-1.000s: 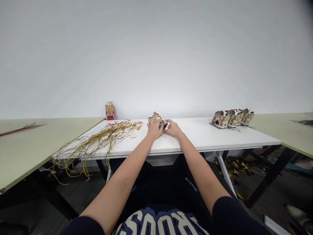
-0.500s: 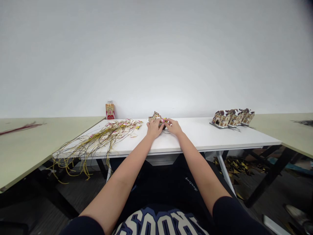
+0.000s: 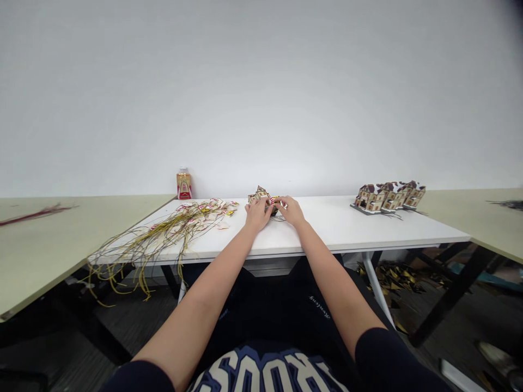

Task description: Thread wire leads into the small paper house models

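model house (image 3: 259, 193), small and cream-coloured with brown trim, sits at the middle of the white table (image 3: 327, 228), near its far side; its lower front is hidden by the fingers. what shows is a pale wall, a pointed gable and a lower stretch of roof to the left of that gable. the house looks upright, its peak pointing up; which way its long axis runs i cannot tell, as the hands cover too much of it.

the left hand (image 3: 257, 215) lies over the front of the house, fingers bent and close together against it, thumb towards the right. the right hand (image 3: 291, 211) is at the right side, thumb and forefinger brought together at a small red-and-white striped piece (image 3: 272, 201) with a bit of yellow beside it; how firmly they grip it is too small to tell.

to the left is a loose pile of striped tags (image 3: 204, 209) with long yellow and dark strings (image 3: 157, 234) hanging over the near edge. a red-and-gold bottle (image 3: 183, 186) stands behind it. to the right is a row of similar houses (image 3: 388, 198).
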`<action>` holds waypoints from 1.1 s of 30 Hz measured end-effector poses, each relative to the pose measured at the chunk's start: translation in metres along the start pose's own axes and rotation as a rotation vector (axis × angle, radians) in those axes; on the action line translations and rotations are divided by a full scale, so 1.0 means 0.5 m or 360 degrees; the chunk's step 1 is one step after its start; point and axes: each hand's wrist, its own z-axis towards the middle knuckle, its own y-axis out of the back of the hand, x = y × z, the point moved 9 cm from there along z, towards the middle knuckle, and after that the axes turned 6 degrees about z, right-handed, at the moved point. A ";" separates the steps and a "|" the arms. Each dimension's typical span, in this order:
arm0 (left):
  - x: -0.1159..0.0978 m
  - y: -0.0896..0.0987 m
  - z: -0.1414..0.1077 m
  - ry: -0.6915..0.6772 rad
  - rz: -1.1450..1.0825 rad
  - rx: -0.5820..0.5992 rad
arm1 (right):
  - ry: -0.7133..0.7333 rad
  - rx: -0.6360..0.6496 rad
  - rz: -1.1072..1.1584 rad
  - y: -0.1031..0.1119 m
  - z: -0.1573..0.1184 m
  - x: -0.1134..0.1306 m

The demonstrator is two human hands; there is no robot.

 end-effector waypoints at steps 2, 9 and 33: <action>0.000 0.001 0.000 -0.0004 -0.0019 -0.0006 | 0.0054 -0.0048 0.0025 0.004 0.000 0.005; 0.006 -0.001 0.001 -0.0034 -0.0080 -0.0058 | 0.0151 0.0009 0.0223 -0.003 -0.003 0.014; 0.007 0.014 0.000 -0.0130 -0.0508 -0.0257 | 0.0180 -0.0078 0.0236 0.002 -0.001 0.020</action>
